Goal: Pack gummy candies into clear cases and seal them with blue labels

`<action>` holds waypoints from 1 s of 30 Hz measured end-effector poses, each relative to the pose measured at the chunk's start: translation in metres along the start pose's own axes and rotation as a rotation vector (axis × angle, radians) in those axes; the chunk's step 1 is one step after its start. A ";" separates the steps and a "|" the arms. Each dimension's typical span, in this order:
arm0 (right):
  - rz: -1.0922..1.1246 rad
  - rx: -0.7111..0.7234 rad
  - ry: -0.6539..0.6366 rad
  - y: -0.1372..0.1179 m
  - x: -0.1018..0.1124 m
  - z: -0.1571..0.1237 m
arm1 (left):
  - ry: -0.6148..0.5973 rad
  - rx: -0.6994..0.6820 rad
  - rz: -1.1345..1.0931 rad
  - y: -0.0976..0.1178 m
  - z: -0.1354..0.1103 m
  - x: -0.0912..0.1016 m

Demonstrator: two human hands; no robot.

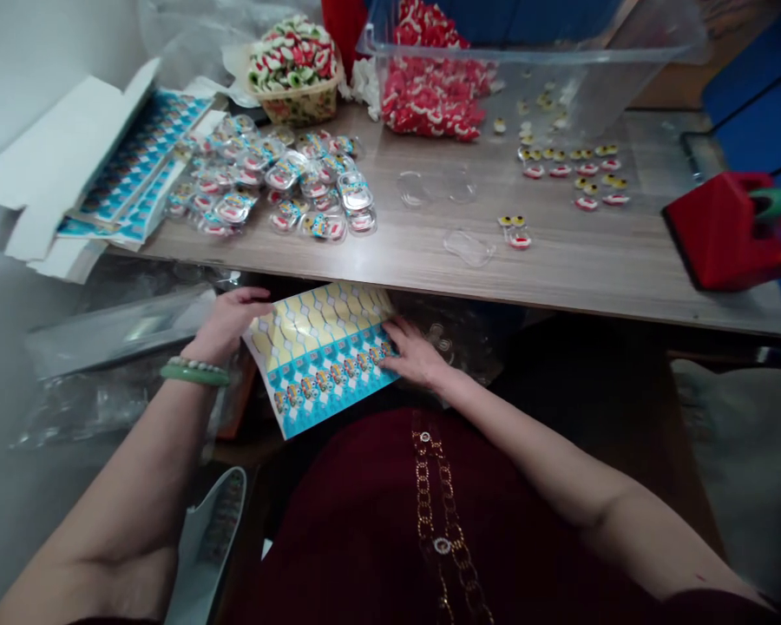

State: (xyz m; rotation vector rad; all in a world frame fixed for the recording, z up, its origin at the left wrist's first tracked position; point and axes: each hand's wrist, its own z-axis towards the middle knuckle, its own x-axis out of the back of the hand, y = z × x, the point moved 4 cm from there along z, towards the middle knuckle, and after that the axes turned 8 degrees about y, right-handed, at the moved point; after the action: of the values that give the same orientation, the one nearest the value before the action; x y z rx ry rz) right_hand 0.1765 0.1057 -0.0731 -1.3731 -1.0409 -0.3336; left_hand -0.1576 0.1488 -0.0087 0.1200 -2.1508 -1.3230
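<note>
A printed sheet (325, 356), yellow with white diamonds above and blue with small cartoon figures below, is tilted over my lap under the table edge. My right hand (416, 351) grips its right edge, fingertips over the printed face. My left hand (231, 323), with a beaded bracelet and green bangle at the wrist, is at the sheet's upper left corner. Its fingers are stretched out and slightly apart. Above on the table lies a pile of small clear packs (286, 178) with blue card and red-white pieces inside.
More printed sheets (140, 161) lie at the back left. A basket (299, 104) of red, white and green pieces stands beside a clear bin (527, 65) with red pieces. Empty clear shells (469, 247) and small yellow-and-red pieces (517, 234) lie on the table (377, 252). A red tape dispenser (722, 226) stands right.
</note>
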 end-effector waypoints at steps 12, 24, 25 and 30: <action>-0.200 0.382 -0.075 -0.052 -0.034 -0.014 | -0.456 0.488 -0.186 -0.110 -0.179 -0.001; 0.239 0.529 -0.189 -0.136 -0.024 -0.007 | -0.239 0.369 -0.304 -0.082 -0.171 0.000; 0.281 0.473 -0.210 -0.139 -0.027 -0.003 | -0.234 0.371 -0.313 -0.082 -0.169 0.001; 0.350 0.294 -0.252 -0.138 -0.036 0.009 | -0.278 0.327 -0.328 -0.082 -0.160 0.008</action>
State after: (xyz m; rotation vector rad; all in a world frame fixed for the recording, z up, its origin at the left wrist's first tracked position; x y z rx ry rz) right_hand 0.0518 0.0689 -0.0147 -1.3179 -0.9844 0.2494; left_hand -0.0967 -0.0203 -0.0230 0.4620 -2.6629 -1.2029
